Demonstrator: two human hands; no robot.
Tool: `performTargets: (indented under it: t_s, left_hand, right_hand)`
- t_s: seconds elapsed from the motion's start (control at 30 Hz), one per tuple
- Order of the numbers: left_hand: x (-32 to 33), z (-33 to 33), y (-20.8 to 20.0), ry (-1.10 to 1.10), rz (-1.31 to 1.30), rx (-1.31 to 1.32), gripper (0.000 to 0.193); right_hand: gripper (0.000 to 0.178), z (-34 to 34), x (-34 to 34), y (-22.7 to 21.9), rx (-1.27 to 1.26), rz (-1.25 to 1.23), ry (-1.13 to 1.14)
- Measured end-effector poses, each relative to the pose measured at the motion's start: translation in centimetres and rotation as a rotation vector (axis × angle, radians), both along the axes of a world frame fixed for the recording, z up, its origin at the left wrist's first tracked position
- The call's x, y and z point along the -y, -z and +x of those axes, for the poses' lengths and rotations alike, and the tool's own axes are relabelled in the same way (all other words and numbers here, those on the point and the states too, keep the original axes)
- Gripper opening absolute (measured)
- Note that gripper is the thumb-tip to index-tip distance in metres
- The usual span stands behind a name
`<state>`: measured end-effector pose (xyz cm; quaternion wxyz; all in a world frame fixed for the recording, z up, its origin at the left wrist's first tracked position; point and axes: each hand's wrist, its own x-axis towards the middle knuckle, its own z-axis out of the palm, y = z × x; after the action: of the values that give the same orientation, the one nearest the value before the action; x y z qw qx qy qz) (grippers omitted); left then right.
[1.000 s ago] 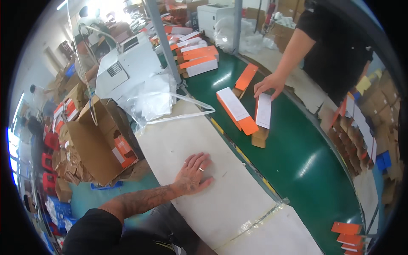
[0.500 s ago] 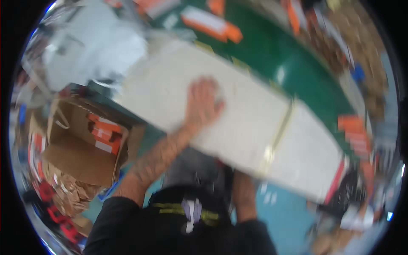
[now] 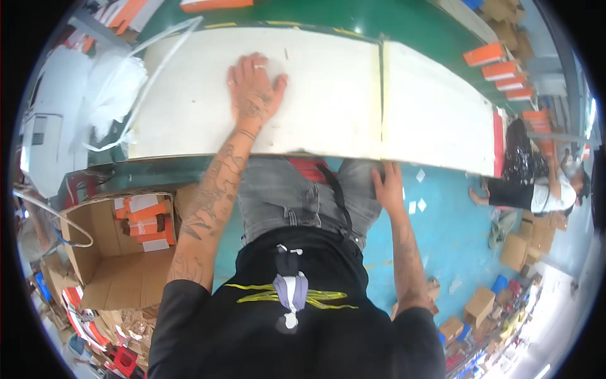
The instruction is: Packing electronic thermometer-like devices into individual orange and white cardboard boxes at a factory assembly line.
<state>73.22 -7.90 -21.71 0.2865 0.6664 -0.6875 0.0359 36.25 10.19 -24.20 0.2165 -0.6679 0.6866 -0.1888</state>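
My left hand (image 3: 255, 91) lies palm down on the white tabletop (image 3: 315, 104), fingers stretched and thumb apart, with a ring on one finger. Nothing is in it. A small dark mark or sliver (image 3: 286, 54) is on the surface just beyond its thumb. My right hand (image 3: 389, 184) is at the near edge of the table, beside my knee, thumb spread from the fingers. Its fingertips meet the table's edge, and no object shows in it. Yellowish tape (image 3: 381, 95) runs along a seam between two table panels.
An open cardboard box (image 3: 129, 281) with orange-and-white boxes (image 3: 148, 218) inside stands at left. White plastic sheeting (image 3: 113, 88) hangs over the table's left end. Beyond lies a green surface (image 3: 328, 14) with orange boxes (image 3: 499, 69). A co-worker (image 3: 549, 192) sits at far right.
The view has swung round, so the table now runs level, and the blur has gone. My right hand, hidden below the table edge before, now shows. My left hand stays flat on the tabletop.
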Motion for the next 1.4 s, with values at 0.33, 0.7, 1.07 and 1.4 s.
performTargets:
  t_s: [0.33,0.7,1.07,1.4]
  left_hand:
    - [-0.2,-1.9,-1.7,0.029,0.039,-0.042,0.056]
    - [-2.8,-1.4,-3.2,0.071,0.216,-0.179,0.055]
    - [-2.5,-0.6,-5.0,0.038,0.185,-0.207,0.052]
    - [-2.2,-1.3,-6.1,0.160,0.270,-0.236,0.058]
  right_hand:
    - [0.043,7.3,0.5,-2.5,-0.267,0.054,-0.298]
    - [0.019,22.7,23.3,14.6,0.143,-0.361,-0.920]
    - [0.022,35.3,20.7,15.7,0.384,-0.247,-1.180]
    - [0.025,31.2,22.3,16.5,0.340,-0.072,-1.027]
